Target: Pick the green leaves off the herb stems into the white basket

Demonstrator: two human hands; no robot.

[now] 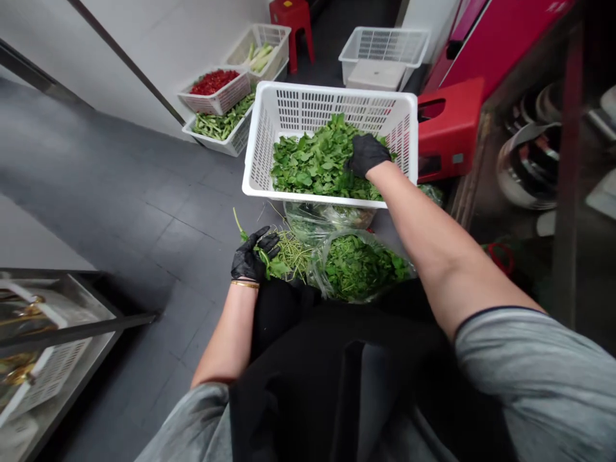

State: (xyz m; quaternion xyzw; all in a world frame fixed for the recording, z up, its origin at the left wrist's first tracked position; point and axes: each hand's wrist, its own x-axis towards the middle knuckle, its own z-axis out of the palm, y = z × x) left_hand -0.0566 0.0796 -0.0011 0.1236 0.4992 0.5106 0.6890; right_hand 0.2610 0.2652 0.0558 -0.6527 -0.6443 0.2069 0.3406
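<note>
My left hand [250, 258], in a black glove, holds a leafy green sprig [262, 256] with its fingers loosely curled, and a bare stem sticks up beyond it. My right hand [368, 155], also black-gloved, reaches into a white slotted basket [332, 94] with its fingers curled down against the leafy greens [312, 157]. Leaves and the hand itself hide the fingertips, so what they hold is unclear. Below the basket, an open clear plastic bag [363, 266] is full of more greens. Thin stems [293, 251] lie in a heap beside my left hand.
At the back left stand baskets of red chillies [214, 82], green beans [219, 125] and pale green vegetables [260, 58]. Red stools [450, 131] stand right of and behind the basket. Another white basket [385, 42] is behind. Metal shelving [96, 327] juts in at left.
</note>
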